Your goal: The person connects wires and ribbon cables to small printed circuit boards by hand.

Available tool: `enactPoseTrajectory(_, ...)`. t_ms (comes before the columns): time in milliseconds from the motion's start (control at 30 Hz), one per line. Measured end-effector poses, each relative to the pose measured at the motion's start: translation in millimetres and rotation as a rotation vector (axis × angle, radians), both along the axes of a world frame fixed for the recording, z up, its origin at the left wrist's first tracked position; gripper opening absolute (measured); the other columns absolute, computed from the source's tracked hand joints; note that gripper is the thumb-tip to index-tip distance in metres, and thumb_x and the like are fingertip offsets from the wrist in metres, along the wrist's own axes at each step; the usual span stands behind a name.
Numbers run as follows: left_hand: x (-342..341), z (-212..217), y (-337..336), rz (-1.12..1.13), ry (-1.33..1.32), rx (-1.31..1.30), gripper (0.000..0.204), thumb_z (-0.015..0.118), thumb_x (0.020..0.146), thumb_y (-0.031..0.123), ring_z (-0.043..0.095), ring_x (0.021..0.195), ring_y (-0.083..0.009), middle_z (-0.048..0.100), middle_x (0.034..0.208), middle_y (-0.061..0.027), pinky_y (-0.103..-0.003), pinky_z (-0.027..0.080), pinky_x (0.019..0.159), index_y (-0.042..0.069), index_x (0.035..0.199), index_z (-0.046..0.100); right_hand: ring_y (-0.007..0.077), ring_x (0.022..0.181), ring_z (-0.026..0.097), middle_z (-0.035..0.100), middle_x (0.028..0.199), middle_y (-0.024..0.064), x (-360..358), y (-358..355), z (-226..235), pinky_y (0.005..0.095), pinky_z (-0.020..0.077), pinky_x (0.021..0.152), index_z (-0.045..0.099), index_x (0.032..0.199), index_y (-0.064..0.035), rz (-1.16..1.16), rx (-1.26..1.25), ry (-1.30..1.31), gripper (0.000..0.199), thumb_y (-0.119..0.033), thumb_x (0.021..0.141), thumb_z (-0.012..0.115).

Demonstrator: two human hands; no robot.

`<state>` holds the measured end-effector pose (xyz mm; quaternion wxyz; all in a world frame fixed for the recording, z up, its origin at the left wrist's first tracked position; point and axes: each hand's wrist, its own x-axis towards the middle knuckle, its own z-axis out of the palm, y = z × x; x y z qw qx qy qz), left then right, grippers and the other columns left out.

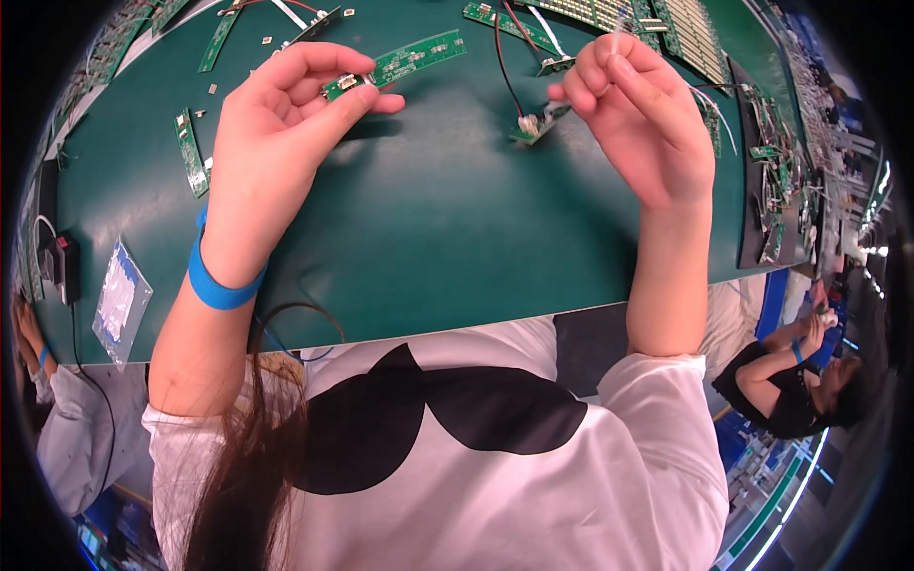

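My left hand (286, 114) is closed, with thumb and fingers gripping a long narrow green circuit board (419, 57) near its connector end. The board's free end points up and to the right. My right hand (638, 105) pinches a thin whitish cable (617, 36) between thumb and forefinger; its far end is hard to make out. Beside the curled fingers of that hand is a small green board (539, 126), slightly blurred, with a white connector and a dark wire. Whether those fingers touch this small board I cannot tell.
More narrow boards lie at the left (190, 152) and far side on the green mat (428, 238). Large board panels (700, 43) lie far right. A black tray (762, 181) of wired boards stands at right. A plastic bag (122, 295) overhangs the near-left edge. People sit at both sides.
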<state>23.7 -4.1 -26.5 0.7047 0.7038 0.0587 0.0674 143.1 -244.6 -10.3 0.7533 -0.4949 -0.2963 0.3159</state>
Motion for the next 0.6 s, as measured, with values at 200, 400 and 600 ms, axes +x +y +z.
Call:
enactPoseTrajectory(200, -0.5, 1.1, -2.0, 0.005, -0.005, -0.071, 0.026, 0.056, 0.085, 0.000, 0.064, 0.090, -0.0169, 0.063, 0.090, -0.0111, -0.021, 0.048, 0.078, -0.004, 0.110, 0.050, 0.0027, 0.062, 0.048, 0.054, 0.071, -0.0025, 0.6, -7.1, 5.7, 0.0174, 0.0363, 0.054, 0.059, 0.090, 0.0006, 0.103, -0.323, 0.185, 0.014, -0.013, 0.087, 0.059)
enactPoseTrajectory(400, -8.4, 6.3, -4.9, -0.230, 0.266, -0.253, 0.030, 0.056, 0.084, 0.002, 0.063, 0.093, -0.0201, 0.063, 0.098, -0.0142, -0.027, 0.048, 0.085, -0.003, 0.113, 0.048, 0.0011, 0.067, 0.052, 0.058, 0.073, -0.0023, -22.8, 5.1, 13.6, 0.0149, 0.0423, 0.059, 0.060, 0.087, 0.0025, 0.081, -0.524, -0.061, 0.010, -0.006, 0.083, 0.063)
enactPoseTrajectory(600, -15.4, 5.1, -22.1, -0.281, 0.294, -0.268, 0.024, 0.053, 0.086, -0.001, 0.064, 0.091, -0.0189, 0.064, 0.097, -0.0144, -0.025, 0.051, 0.079, -0.004, 0.109, 0.051, -0.0011, 0.052, 0.046, 0.056, 0.063, -0.0040, -53.8, 20.3, 9.5, 0.0143, 0.0376, 0.046, 0.063, 0.080, 0.0028, -0.145, -0.579, -0.170, 0.007, -0.003, 0.079, 0.066)
